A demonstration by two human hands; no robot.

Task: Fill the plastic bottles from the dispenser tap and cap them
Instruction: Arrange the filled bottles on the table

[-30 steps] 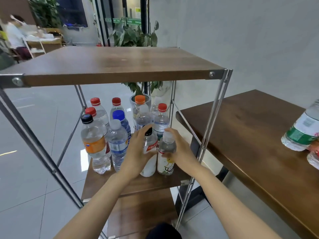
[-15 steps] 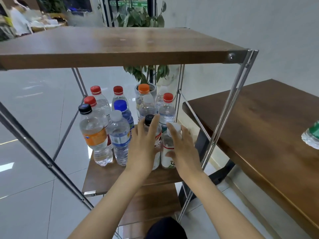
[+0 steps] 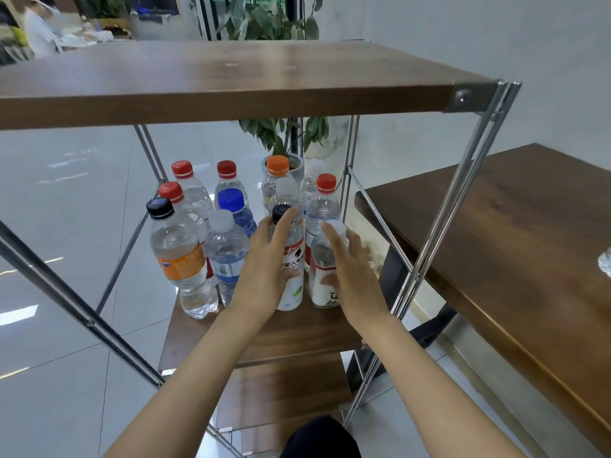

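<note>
On the middle shelf (image 3: 264, 338) of a metal-framed rack stands a cluster of capped plastic bottles, all upright. At the front of the group, a black-capped bottle (image 3: 293, 259) with a red and white label stands just beside a smaller white-capped bottle (image 3: 322, 271). The left hand (image 3: 264, 262) lies against the left side of the black-capped bottle, its fingers (image 3: 286, 219) straight and reaching up to the cap, its thumb across the label. The right hand (image 3: 352, 276) lies along the right side of the white-capped bottle, fingers likewise stretched out, thumb on the label; neither hand is closed round its bottle. To the left stand an orange-labelled bottle (image 3: 180, 259) and a blue-labelled bottle (image 3: 226, 256), with red-, blue- and orange-capped ones behind. A brown top shelf (image 3: 231, 84) spans above, and a wooden table (image 3: 512, 242) stands to the right.
</note>
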